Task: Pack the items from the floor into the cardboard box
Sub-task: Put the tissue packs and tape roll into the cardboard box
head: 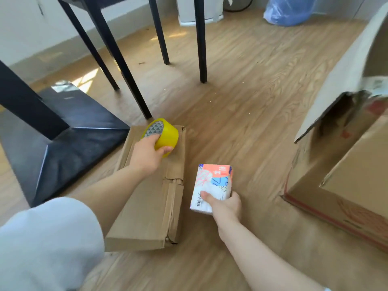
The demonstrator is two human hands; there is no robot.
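Note:
My left hand grips a yellow roll of tape above the far end of a flat, taped brown parcel lying on the wooden floor. My right hand holds a white and orange pack of tissues just right of that parcel, a little above the floor. The big open cardboard box stands at the right, its flap raised; its inside is mostly out of view.
Black chair legs and a black table base stand behind and left of the parcel. A blue plastic bag and a white appliance sit by the far wall. My grey-clad knee is at the lower left.

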